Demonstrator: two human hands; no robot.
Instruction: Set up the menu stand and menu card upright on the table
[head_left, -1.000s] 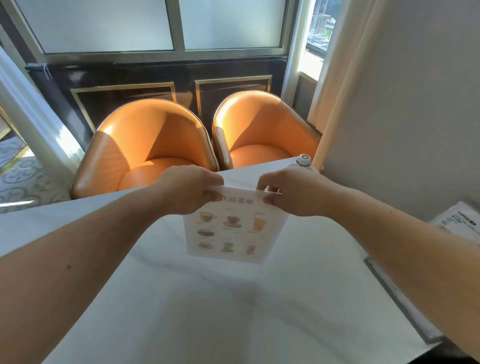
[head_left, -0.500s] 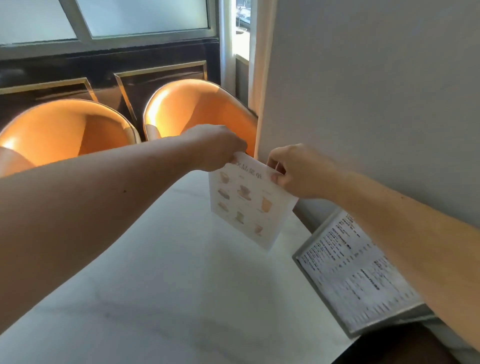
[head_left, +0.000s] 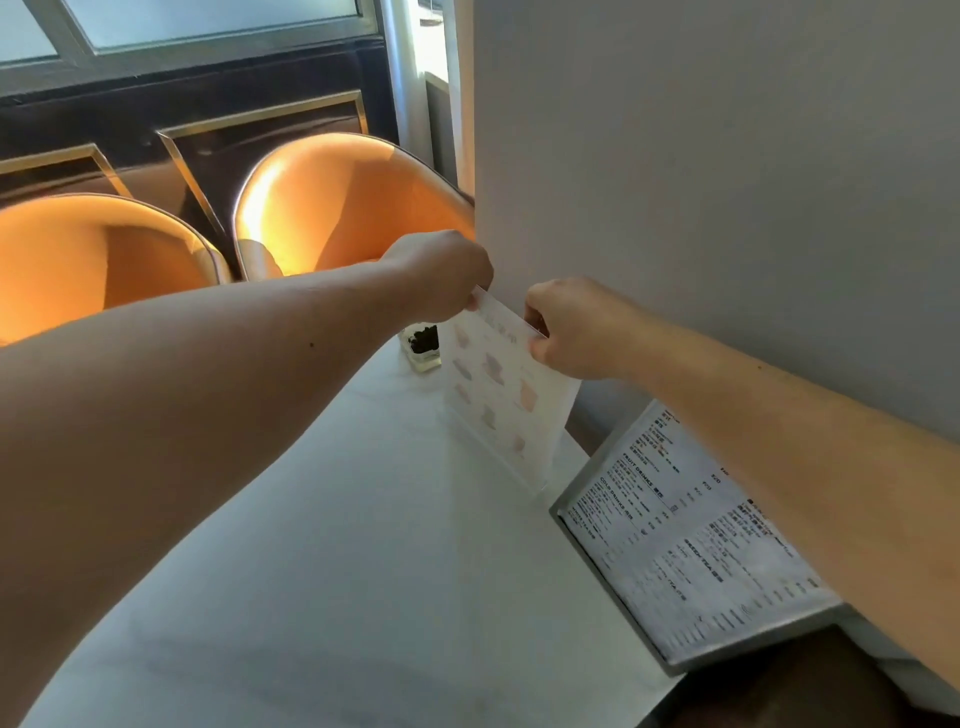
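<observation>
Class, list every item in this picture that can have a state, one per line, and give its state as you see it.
Menu card: held by its top corners, tilted, lower edge at the table.
Left hand: pinching the card's top left corner.
Right hand: pinching the top right corner.
Large menu: leaning at the table's right edge.
Small glass jar: upright, dark contents.
Two orange chairs: unoccupied.

both hands hold menu card (head_left: 501, 395) by top edge over white table (head_left: 337, 545). left hand (head_left: 441, 275) pinches top corner far from wall, right hand (head_left: 566, 327) pinches corner near wall. card stands up, bottom edge at table. small glass pot (head_left: 423, 345) just behind card. big framed menu (head_left: 685, 535) leans beside card, near wall. two orange chairs (head_left: 332, 208) behind table.
</observation>
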